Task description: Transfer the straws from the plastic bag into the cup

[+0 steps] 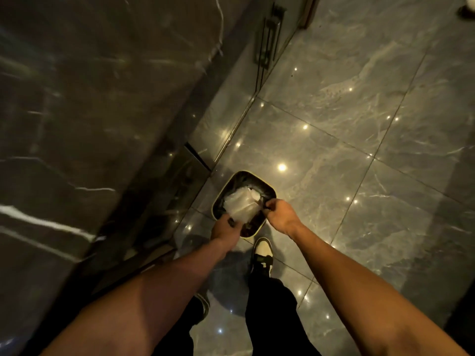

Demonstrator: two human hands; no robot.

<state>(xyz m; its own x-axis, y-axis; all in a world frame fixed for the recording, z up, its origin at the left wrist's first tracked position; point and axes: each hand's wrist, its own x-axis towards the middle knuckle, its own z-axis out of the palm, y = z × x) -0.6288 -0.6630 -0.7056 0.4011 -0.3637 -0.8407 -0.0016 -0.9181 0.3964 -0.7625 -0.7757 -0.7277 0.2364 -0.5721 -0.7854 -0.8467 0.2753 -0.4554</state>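
A crumpled clear plastic bag (240,204) hangs over the open mouth of a small bin (268,186) that stands on the floor. My left hand (227,228) pinches the bag's lower edge. My right hand (279,214) is closed at the bin's right rim, beside the bag; whether it grips the bag or the dark bin liner I cannot tell. No straws and no cup are in view.
A dark marble counter (77,124) fills the left side, with cabinet fronts and a handle (267,34) below it. The floor is glossy grey tile (359,124). My shoe (262,255) stands just below the bin.
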